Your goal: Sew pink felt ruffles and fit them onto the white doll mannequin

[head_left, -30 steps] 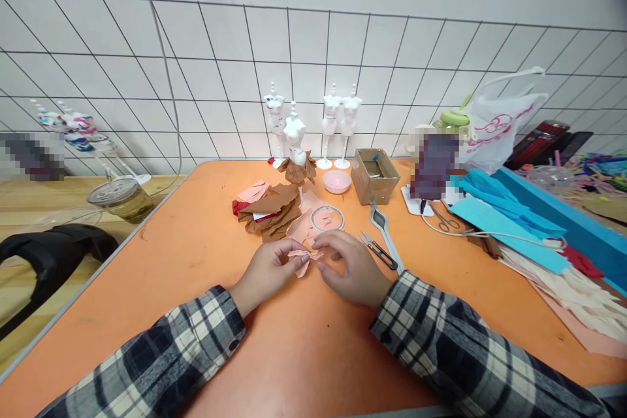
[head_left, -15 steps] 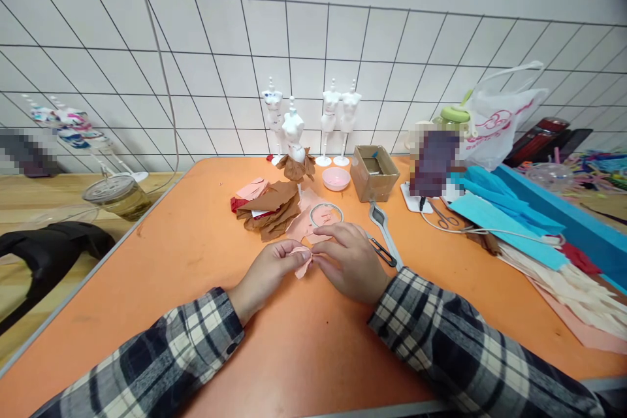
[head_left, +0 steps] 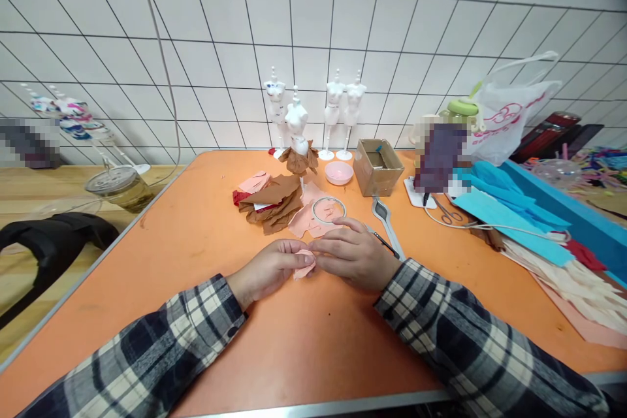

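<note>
A small piece of pink crepe paper [head_left: 304,266] is held just above the orange table [head_left: 274,353]. My left hand [head_left: 268,269] pinches it between thumb and fingers. On its right edge, the fingertips of my right hand [head_left: 358,255] are closed together, with the fingers partly covering one another. Just beyond my hands lies a larger pink crepe sheet [head_left: 300,225] with a thin pale ring [head_left: 313,212] and small pink scraps on it. A stack of brown crepe paper [head_left: 274,192] is to the left of that sheet. Past my right hand, a dark slim tool [head_left: 386,245] shows partly.
Several white mini mannequins stand by the tiled wall; the front one [head_left: 296,119] wears a brown ruffle. A pink bowl [head_left: 339,174], a cardboard box [head_left: 361,173] and a grey long-handled tool [head_left: 390,228] are nearby. Scissors [head_left: 448,214] and blue crepe sheets [head_left: 514,225] lie right.
My right fingers have shifted slightly and lie closer together over the paper's edge. The pink piece looks more folded and compact. The camera view has tilted down a little.
</note>
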Tool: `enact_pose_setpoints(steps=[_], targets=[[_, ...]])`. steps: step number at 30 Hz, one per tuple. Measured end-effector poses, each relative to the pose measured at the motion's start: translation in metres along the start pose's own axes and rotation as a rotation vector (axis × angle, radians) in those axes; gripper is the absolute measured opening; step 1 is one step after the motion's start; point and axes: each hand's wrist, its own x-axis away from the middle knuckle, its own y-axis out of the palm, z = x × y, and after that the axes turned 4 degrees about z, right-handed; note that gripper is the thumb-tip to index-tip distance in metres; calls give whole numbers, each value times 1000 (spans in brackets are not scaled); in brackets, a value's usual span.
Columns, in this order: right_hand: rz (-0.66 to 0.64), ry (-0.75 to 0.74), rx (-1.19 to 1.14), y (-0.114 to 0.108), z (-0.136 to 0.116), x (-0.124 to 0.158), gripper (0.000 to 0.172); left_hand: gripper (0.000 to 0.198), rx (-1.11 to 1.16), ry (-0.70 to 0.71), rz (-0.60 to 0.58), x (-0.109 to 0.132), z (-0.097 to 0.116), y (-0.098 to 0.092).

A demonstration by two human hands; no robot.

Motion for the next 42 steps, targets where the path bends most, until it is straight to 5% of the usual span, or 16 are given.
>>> enact_pose_setpoints(steps=[4, 10, 13, 18, 25, 32, 38, 42], targets=[[-38, 10, 60, -1, -2, -1, 24, 21, -17, 30, 6, -2, -3, -2], [343, 363, 4, 10, -3, 1, 43, 24, 24, 184, 126, -4, -4, -1], [405, 653, -251, 16, -2, -2, 35, 31, -69, 249, 129, -7, -5, -3], [223, 950, -830, 28, -7, -11, 30, 22, -200, 287, 194, -9, -8, -3], [282, 1004, -980, 34, -8, -14, 29, 23, -302, 308, 242, -11, -11, 1], [328, 977, -695, 33, -3, -10, 13, 53, -436, 381, 408, -10, -12, 6], [242, 884, -591, 33, -12, -9, 6, 20, -670, 467, 436, -7, -8, 4], [191, 849, -587, 28, -15, -10, 8, 18, -610, 431, 398, -7, -9, 4]])
